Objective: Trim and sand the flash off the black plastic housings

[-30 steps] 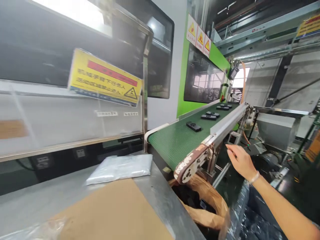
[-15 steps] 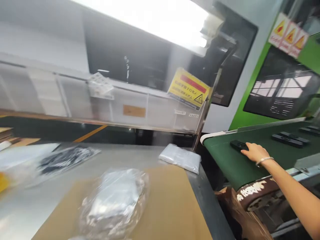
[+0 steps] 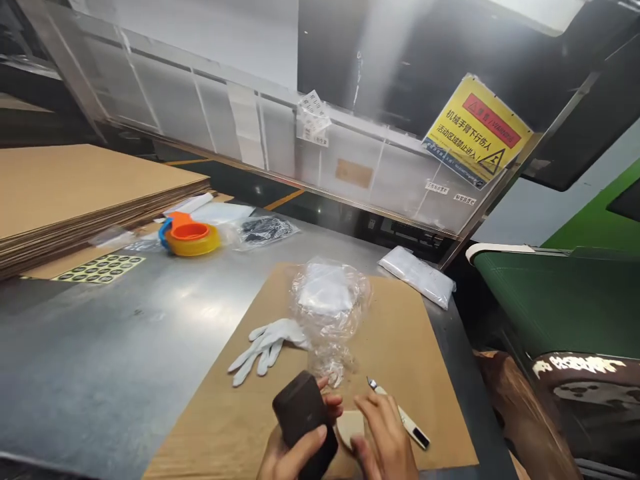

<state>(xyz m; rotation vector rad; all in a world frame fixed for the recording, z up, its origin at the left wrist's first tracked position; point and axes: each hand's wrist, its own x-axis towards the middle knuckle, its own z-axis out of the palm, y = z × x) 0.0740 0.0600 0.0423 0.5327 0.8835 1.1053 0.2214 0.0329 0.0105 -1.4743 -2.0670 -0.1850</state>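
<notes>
Black part (image 3: pixel 301 408) in left hand (image 3: pixel 286 457), above cardboard sheet (image 3: pixel 410 327) on tabletop (image 3: pixel 125 353) | left fingers clamped on it, thumb on its face; right hand (image 3: pixel 389 437) beside cutter (image 3: pixel 414 430), fingers curved, cannot tell if gripping | probably light, stiff, smooth; best held by long edges

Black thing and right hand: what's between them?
In the head view, a cream piece and left fingers show between the black thing and the right hand.

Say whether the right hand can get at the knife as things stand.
Probably yes: the knife lies on the cardboard close by the right hand, and nothing but that hand overlaps it in view.
</notes>
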